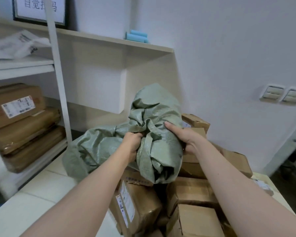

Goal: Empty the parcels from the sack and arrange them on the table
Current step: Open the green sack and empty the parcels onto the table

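Note:
A crumpled grey-green woven sack (154, 117) is held up above a heap of brown cardboard parcels (193, 190) on the table (32, 202). My left hand (132, 142) is clenched on a bunched fold at the sack's middle. My right hand (183, 135) grips the sack's right side, thumb on top. Part of the sack trails down to the left onto the table. A taped parcel with a white label (135, 209) lies at the front of the heap. What is inside the sack is hidden.
A white shelf unit (58, 82) stands to the left, with stacked brown parcels (22, 124) on its lower level and a plastic mailer (19, 43) above. Blue rolls (137, 36) sit on a wall shelf. Wall sockets (282, 94) are at the right.

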`<action>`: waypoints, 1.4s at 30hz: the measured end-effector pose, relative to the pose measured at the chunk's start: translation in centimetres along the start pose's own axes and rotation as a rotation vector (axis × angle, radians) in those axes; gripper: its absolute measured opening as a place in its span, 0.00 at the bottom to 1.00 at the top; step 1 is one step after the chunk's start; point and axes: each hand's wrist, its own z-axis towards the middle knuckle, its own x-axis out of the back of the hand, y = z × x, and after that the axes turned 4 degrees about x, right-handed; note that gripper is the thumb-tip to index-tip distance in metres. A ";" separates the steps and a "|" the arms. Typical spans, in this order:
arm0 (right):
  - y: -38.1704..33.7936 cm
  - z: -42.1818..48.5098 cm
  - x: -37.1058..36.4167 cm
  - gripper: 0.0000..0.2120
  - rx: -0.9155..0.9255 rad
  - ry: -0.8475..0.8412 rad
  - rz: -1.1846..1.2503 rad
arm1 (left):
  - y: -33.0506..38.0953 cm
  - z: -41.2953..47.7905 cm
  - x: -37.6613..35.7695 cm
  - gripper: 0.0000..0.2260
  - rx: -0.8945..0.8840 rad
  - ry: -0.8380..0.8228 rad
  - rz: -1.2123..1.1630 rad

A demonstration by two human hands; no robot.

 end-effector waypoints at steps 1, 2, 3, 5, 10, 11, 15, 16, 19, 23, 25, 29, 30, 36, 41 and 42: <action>0.0 0.2 -0.5 0.37 -0.005 -0.004 0.016 | 0.0 0.3 0.5 0.09 0.027 0.005 0.009; 0.0 0.5 -1.0 0.36 -0.004 0.021 0.018 | 0.1 0.7 1.0 0.10 0.049 0.009 0.034; 0.1 0.6 -1.5 0.35 0.005 0.063 0.013 | 0.3 1.0 1.3 0.14 0.064 0.020 0.072; 0.2 0.9 -2.5 0.32 0.068 0.186 -0.010 | 0.5 1.8 2.0 0.25 0.037 0.090 0.150; -1.3 0.2 -5.5 0.28 0.249 0.472 -0.388 | 1.9 1.7 3.7 0.36 -0.196 0.405 0.335; -1.8 -0.3 -6.4 0.24 0.268 0.516 -0.521 | 2.5 1.6 4.4 0.34 -0.262 0.450 0.358; -2.7 -2.3 -11.8 0.20 0.386 0.632 -0.951 | 5.9 0.6 6.3 0.37 -0.142 -0.012 0.220; -2.7 -2.6 -13.4 0.21 0.418 0.636 -1.004 | 6.4 0.0 6.8 0.44 -0.043 -0.137 0.222; -3.5 -3.3 -18.1 0.24 0.425 0.514 -0.996 | 7.3 0.3 9.7 0.60 0.073 -0.207 0.265; -5.2 -5.3 -23.1 0.19 0.374 -0.039 -0.558 | 7.4 3.2 16.3 0.53 0.281 -0.274 -0.026; -5.1 -6.0 -25.7 0.10 0.310 -0.231 -0.351 | 8.2 1.7 19.7 0.27 0.239 -0.309 -0.151; -2.2 -4.2 -29.6 0.19 0.285 0.246 -0.335 | 7.9 2.0 24.7 0.14 0.201 -0.223 -0.245; -1.2 -3.7 -29.9 0.25 0.237 0.440 -0.433 | 7.9 2.0 25.9 0.13 0.176 -0.188 -0.235; 1.1 -4.6 -32.6 0.41 -0.045 -0.058 0.416 | 10.2 -0.3 30.0 0.09 0.051 -0.245 -0.118; 2.1 -5.7 -36.2 0.42 0.075 -0.181 0.775 | 14.6 -2.8 30.4 0.10 -0.207 -0.300 0.198; 2.6 -5.7 -36.5 0.41 0.072 -0.186 0.810 | 15.1 -3.4 29.9 0.10 -0.257 -0.309 0.313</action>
